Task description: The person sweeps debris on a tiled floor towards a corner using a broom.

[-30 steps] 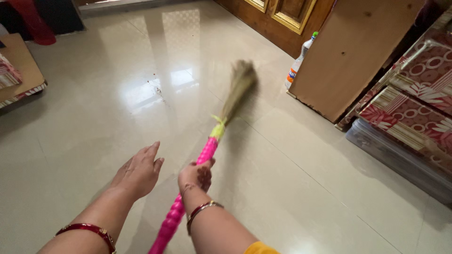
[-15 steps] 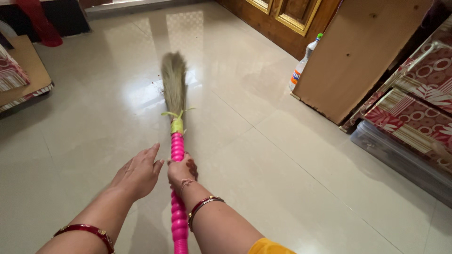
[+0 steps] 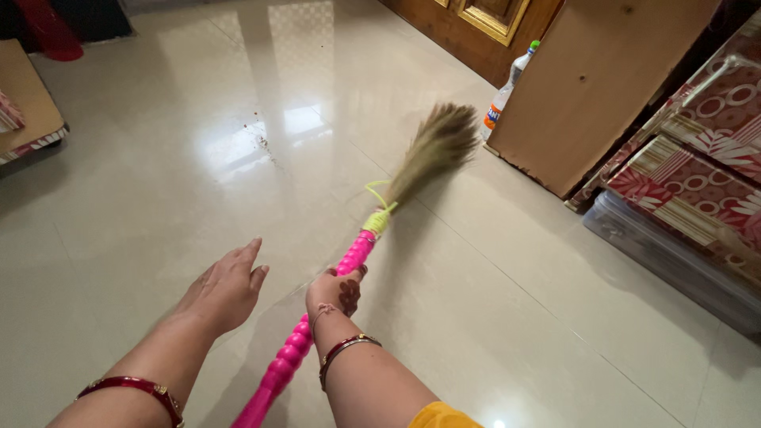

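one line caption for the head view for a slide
Right hand grips a pink-handled grass broom angled over glossy floor tiles; left hand hovers open.

The broom (image 3: pixel 361 261) bristle end is motion-blurred; its pink handle runs off the near edge. The right hand (image 3: pixel 334 293) covers part of the handle. The floor specks (image 3: pixel 258 139) are too small to identify.

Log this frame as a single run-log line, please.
right hand: grips pink broom | left hand: open, empty | bristles: toward bottle
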